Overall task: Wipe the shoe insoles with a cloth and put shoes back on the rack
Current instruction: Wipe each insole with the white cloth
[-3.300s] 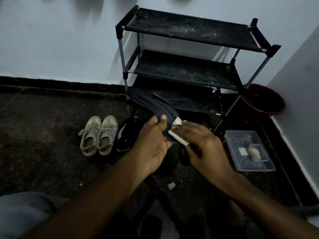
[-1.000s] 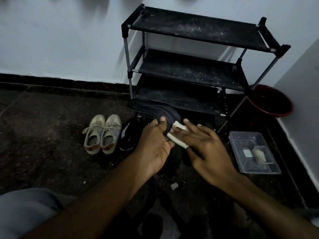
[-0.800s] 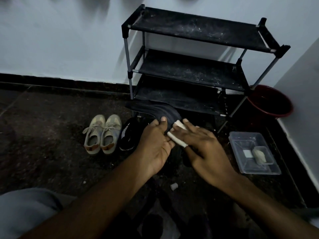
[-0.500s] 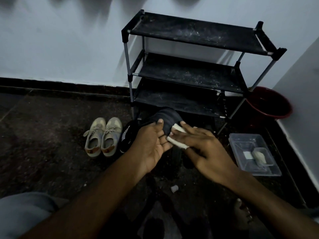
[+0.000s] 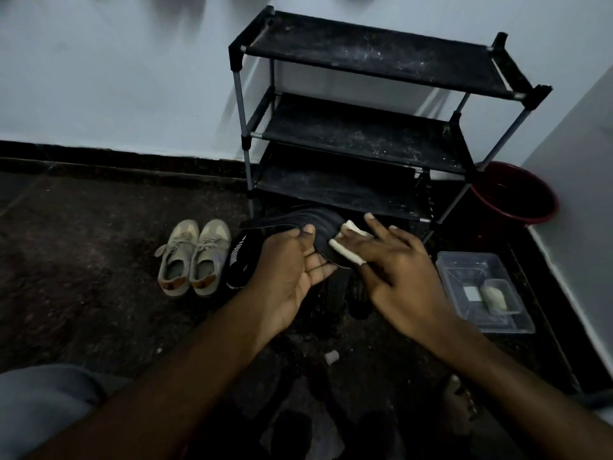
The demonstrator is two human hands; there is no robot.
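Left hand (image 5: 292,263) grips insole (image 5: 315,218), long axis running left; right hand (image 5: 398,267) flat, pressing cloth (image 5: 343,250) on its right end.

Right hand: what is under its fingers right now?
Under the fingers of the right hand lies the white cloth, pressed on the dark insole that the left hand holds. The fingers cover part of the cloth; the insole's surface beneath it is hidden.

White cloth (image 5: 346,244) lies on the dark insole (image 5: 320,224)
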